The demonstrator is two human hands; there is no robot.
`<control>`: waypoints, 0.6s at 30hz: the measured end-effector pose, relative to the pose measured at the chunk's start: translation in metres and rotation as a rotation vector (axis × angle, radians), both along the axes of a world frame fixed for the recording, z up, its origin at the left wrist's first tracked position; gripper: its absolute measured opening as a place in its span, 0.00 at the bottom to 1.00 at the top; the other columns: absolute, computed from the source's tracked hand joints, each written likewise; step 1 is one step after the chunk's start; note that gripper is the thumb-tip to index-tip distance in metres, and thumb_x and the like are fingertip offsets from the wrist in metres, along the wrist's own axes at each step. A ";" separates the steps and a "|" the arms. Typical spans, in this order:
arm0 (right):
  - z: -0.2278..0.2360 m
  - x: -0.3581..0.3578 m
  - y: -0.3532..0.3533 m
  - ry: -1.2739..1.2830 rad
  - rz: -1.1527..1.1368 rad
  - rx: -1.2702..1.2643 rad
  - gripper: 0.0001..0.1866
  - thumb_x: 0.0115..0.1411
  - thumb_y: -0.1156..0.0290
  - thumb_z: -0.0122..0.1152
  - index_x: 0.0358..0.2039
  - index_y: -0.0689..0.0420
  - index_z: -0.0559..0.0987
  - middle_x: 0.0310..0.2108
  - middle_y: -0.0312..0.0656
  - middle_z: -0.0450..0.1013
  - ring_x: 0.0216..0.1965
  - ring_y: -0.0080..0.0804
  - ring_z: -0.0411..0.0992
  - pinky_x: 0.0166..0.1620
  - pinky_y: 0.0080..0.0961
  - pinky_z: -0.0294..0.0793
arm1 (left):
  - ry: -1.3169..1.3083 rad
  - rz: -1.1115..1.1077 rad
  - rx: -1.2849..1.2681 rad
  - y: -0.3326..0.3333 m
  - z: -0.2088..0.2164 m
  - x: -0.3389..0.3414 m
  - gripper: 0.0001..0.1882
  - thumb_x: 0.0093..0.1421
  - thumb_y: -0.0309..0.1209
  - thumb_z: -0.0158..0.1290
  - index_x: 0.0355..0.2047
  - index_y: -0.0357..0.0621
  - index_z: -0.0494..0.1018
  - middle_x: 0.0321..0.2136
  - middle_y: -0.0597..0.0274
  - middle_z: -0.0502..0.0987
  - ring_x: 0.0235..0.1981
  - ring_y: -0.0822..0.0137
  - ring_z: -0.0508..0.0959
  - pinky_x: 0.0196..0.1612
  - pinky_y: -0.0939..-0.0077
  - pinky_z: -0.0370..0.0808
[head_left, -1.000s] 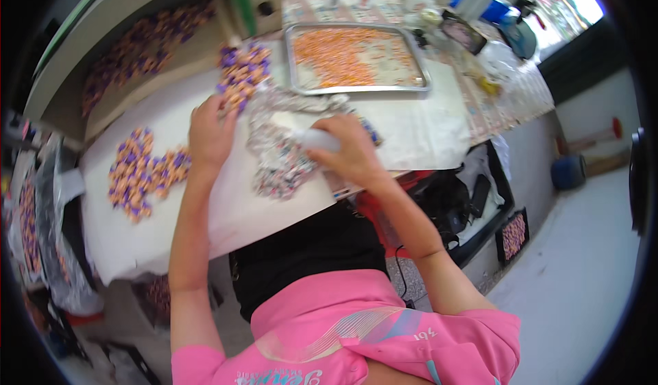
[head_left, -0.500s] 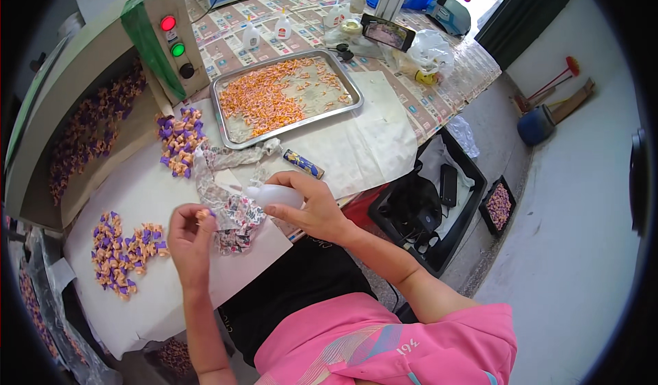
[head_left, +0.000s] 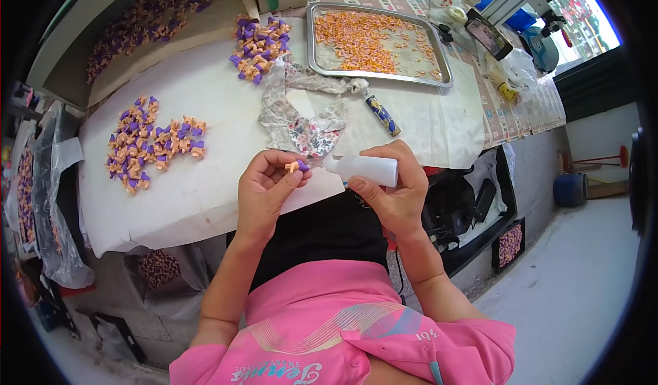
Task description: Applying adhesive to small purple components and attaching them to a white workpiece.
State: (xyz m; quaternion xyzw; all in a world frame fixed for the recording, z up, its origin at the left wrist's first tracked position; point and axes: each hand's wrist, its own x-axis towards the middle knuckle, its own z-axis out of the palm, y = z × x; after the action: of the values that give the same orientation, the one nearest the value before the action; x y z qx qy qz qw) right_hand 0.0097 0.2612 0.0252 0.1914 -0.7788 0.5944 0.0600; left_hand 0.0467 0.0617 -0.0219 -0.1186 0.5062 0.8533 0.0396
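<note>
Between thumb and fingers my left hand [head_left: 267, 191] pinches a small peach-and-purple plastic figure piece [head_left: 297, 167]. My right hand [head_left: 399, 191] is wrapped round a white squeeze bottle [head_left: 371, 170], tilted nearly flat, with its nozzle pointing left at the piece. A short gap seems to lie between nozzle and piece. Beyond both hands lies a crumpled floral cloth [head_left: 312, 128] on the white-covered table. A pile of similar peach-and-purple pieces [head_left: 147, 141] sits to the left, and another pile [head_left: 259, 45] is farther off, beside the machine's opening.
A metal tray [head_left: 449, 76] of small orange-and-pink parts stands at the back. Near it lies a dark blue printed tube [head_left: 382, 115]. The curved machine [head_left: 51, 59] at the far left holds many more pieces. A phone [head_left: 489, 34] is propped at the back right. A black bin [head_left: 504, 210] stands below the table.
My head view has shifted, so the table now appears higher. The bottle's nozzle and the figure piece are now closer to level, both still held in the same hands.
</note>
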 end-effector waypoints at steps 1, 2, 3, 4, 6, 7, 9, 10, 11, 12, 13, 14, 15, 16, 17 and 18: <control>0.000 0.001 -0.002 0.007 0.005 0.031 0.19 0.49 0.67 0.75 0.37 0.63 0.78 0.31 0.36 0.70 0.32 0.22 0.69 0.34 0.18 0.68 | -0.002 0.004 -0.001 -0.001 0.000 0.001 0.10 0.59 0.22 0.56 0.41 0.35 0.70 0.42 0.54 0.76 0.39 0.68 0.79 0.45 0.77 0.77; 0.000 0.002 -0.003 0.005 0.006 0.031 0.19 0.49 0.67 0.75 0.37 0.63 0.78 0.31 0.36 0.70 0.32 0.22 0.69 0.34 0.18 0.68 | 0.003 0.012 -0.002 -0.001 0.000 0.001 0.09 0.60 0.21 0.55 0.41 0.34 0.70 0.41 0.54 0.76 0.39 0.69 0.79 0.45 0.77 0.77; 0.000 0.003 -0.004 0.016 -0.002 0.050 0.19 0.49 0.66 0.75 0.37 0.62 0.78 0.31 0.36 0.70 0.31 0.22 0.69 0.34 0.18 0.68 | 0.009 0.020 -0.002 -0.001 0.000 0.001 0.08 0.61 0.21 0.54 0.40 0.33 0.70 0.40 0.54 0.76 0.39 0.69 0.79 0.46 0.76 0.77; 0.000 0.003 -0.005 0.026 -0.009 0.069 0.19 0.49 0.66 0.75 0.36 0.62 0.78 0.32 0.37 0.70 0.31 0.22 0.69 0.34 0.18 0.68 | 0.007 0.021 -0.003 -0.001 0.000 0.001 0.08 0.61 0.21 0.54 0.40 0.33 0.70 0.40 0.54 0.76 0.39 0.69 0.79 0.46 0.76 0.77; 0.000 0.004 -0.006 0.029 -0.011 0.058 0.19 0.49 0.65 0.75 0.36 0.62 0.78 0.31 0.37 0.70 0.31 0.23 0.69 0.34 0.18 0.68 | 0.011 0.013 0.001 -0.002 0.000 0.001 0.09 0.61 0.22 0.55 0.40 0.33 0.70 0.40 0.54 0.76 0.39 0.69 0.79 0.46 0.76 0.77; 0.000 0.004 -0.007 0.033 -0.014 0.048 0.19 0.48 0.65 0.75 0.36 0.62 0.79 0.31 0.37 0.71 0.31 0.23 0.69 0.34 0.19 0.68 | 0.009 0.014 0.000 -0.002 0.000 0.001 0.09 0.61 0.22 0.55 0.40 0.33 0.70 0.40 0.54 0.76 0.39 0.69 0.79 0.46 0.76 0.77; 0.001 0.003 -0.007 0.060 -0.014 0.071 0.17 0.48 0.66 0.75 0.35 0.61 0.79 0.30 0.39 0.73 0.30 0.27 0.71 0.33 0.21 0.69 | 0.011 0.008 0.000 -0.002 0.000 0.000 0.09 0.61 0.22 0.55 0.40 0.33 0.70 0.40 0.54 0.76 0.39 0.69 0.79 0.46 0.76 0.77; 0.001 0.002 -0.008 0.088 -0.017 0.094 0.16 0.48 0.68 0.74 0.35 0.60 0.80 0.29 0.41 0.76 0.29 0.30 0.72 0.31 0.23 0.71 | 0.010 0.009 -0.001 -0.003 -0.002 0.000 0.09 0.61 0.22 0.55 0.40 0.33 0.70 0.40 0.54 0.76 0.39 0.69 0.79 0.46 0.76 0.77; 0.001 0.002 -0.008 0.087 -0.016 0.094 0.16 0.48 0.68 0.74 0.35 0.60 0.80 0.29 0.41 0.76 0.29 0.30 0.72 0.31 0.23 0.71 | 0.009 0.006 -0.007 -0.003 -0.004 0.001 0.09 0.60 0.21 0.55 0.40 0.34 0.70 0.41 0.54 0.76 0.39 0.68 0.79 0.46 0.76 0.77; 0.001 0.001 -0.008 0.101 -0.013 0.100 0.16 0.48 0.68 0.74 0.35 0.60 0.80 0.29 0.41 0.76 0.29 0.31 0.72 0.31 0.23 0.71 | 0.009 0.003 -0.014 -0.003 -0.005 0.001 0.09 0.59 0.21 0.55 0.40 0.36 0.70 0.42 0.53 0.76 0.39 0.67 0.79 0.45 0.76 0.77; 0.001 0.001 -0.008 0.114 -0.011 0.107 0.16 0.48 0.68 0.74 0.35 0.60 0.80 0.29 0.41 0.76 0.29 0.31 0.72 0.31 0.23 0.71 | 0.008 0.003 -0.014 -0.003 -0.005 0.001 0.09 0.59 0.21 0.55 0.40 0.36 0.70 0.42 0.53 0.76 0.39 0.67 0.79 0.45 0.76 0.77; 0.001 0.000 -0.008 0.113 -0.011 0.107 0.16 0.48 0.68 0.74 0.35 0.60 0.80 0.29 0.41 0.76 0.29 0.31 0.72 0.31 0.23 0.71 | 0.012 0.003 -0.011 -0.003 -0.005 0.001 0.09 0.59 0.21 0.55 0.40 0.36 0.70 0.42 0.53 0.76 0.39 0.67 0.79 0.45 0.75 0.77; 0.001 0.000 -0.008 0.115 -0.008 0.124 0.16 0.48 0.68 0.74 0.35 0.59 0.80 0.29 0.41 0.76 0.29 0.32 0.72 0.31 0.23 0.71 | 0.016 0.002 -0.007 -0.003 -0.005 0.000 0.09 0.59 0.21 0.55 0.40 0.36 0.70 0.42 0.53 0.76 0.39 0.67 0.79 0.45 0.75 0.77; 0.000 0.000 -0.008 0.116 -0.004 0.140 0.16 0.48 0.68 0.74 0.35 0.59 0.80 0.29 0.41 0.76 0.29 0.32 0.73 0.31 0.24 0.71 | 0.015 0.001 -0.006 -0.003 -0.006 0.001 0.09 0.59 0.21 0.55 0.40 0.36 0.70 0.42 0.53 0.76 0.39 0.67 0.79 0.45 0.75 0.77; 0.000 0.000 -0.008 0.115 -0.004 0.140 0.16 0.48 0.68 0.74 0.35 0.59 0.80 0.29 0.41 0.76 0.29 0.32 0.73 0.31 0.24 0.71 | 0.013 0.001 -0.005 -0.003 -0.006 0.001 0.09 0.59 0.21 0.56 0.40 0.36 0.70 0.42 0.53 0.76 0.39 0.67 0.79 0.45 0.75 0.77; 0.001 0.000 -0.008 0.110 -0.003 0.145 0.16 0.48 0.68 0.74 0.35 0.59 0.80 0.29 0.41 0.76 0.28 0.32 0.73 0.31 0.24 0.71 | 0.012 0.001 -0.004 -0.003 -0.006 0.001 0.09 0.59 0.21 0.56 0.40 0.36 0.70 0.42 0.53 0.76 0.39 0.67 0.79 0.45 0.75 0.77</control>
State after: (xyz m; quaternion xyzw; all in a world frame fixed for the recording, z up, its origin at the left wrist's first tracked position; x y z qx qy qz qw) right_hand 0.0102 0.2535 0.0258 0.2264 -0.8155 0.5251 0.0896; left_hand 0.0474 0.0591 -0.0284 -0.1141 0.5082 0.8529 0.0359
